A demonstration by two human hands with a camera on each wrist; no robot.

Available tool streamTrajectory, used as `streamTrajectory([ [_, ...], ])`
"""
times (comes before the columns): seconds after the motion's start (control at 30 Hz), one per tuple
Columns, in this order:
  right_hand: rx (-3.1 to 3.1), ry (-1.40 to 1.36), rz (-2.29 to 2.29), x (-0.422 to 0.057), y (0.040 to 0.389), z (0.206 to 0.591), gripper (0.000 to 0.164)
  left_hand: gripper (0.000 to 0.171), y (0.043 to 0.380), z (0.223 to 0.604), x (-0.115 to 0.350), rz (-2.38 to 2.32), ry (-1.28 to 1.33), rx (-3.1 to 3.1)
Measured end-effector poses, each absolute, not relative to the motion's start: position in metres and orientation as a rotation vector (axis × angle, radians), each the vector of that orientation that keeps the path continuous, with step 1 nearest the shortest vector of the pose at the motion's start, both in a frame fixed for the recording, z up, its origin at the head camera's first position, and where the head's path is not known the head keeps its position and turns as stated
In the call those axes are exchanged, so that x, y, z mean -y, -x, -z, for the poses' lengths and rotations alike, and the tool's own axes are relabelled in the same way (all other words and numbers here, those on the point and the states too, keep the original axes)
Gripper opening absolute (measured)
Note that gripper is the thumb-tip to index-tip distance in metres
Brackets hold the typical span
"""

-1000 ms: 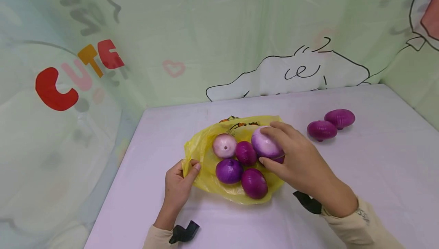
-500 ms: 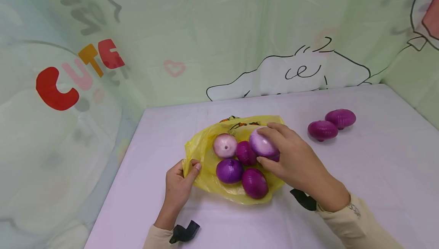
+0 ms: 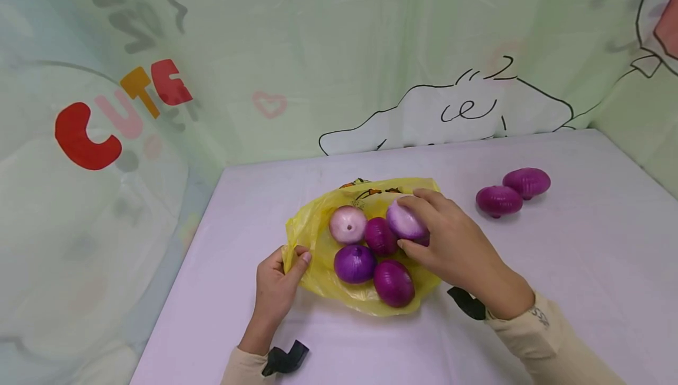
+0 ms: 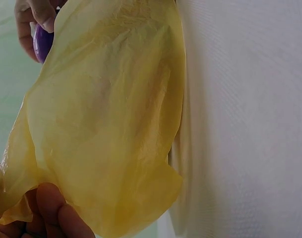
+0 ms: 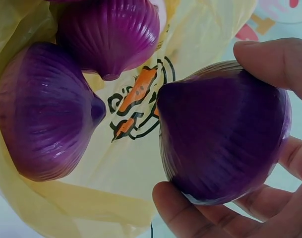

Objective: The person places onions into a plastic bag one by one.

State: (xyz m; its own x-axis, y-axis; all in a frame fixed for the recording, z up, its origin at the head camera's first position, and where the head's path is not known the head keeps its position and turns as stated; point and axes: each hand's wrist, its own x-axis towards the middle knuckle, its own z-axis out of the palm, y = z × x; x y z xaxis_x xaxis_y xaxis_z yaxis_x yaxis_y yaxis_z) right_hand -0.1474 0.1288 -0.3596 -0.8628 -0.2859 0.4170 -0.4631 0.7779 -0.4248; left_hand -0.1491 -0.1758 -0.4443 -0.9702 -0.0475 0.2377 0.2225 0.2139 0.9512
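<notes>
Held onion (image 3: 405, 222) shifted left; tip (image 5: 166, 95) leftward in right wrist view.

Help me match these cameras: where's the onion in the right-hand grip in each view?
Head: the onion, just right of and below centre.
Left wrist: the onion, top left, only partly showing.
Right wrist: the onion, right of centre.
Landmark in all three: the yellow bag.

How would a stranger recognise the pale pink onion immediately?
On the table, find the yellow bag pinched by the left hand. Inside, in the head view, the pale pink onion lies behind the purple onion. Its light skin and small dark spot set it apart from its darker neighbours.
</notes>
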Motion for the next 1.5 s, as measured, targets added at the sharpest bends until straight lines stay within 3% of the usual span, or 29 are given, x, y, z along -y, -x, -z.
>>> streamTrajectory([
  [1.5, 2.776, -0.521, -0.708, -0.128, 0.159, 0.371, 0.06, 0.008, 0.15, 0.445, 0.177, 1.836, 0.182, 2.254],
])
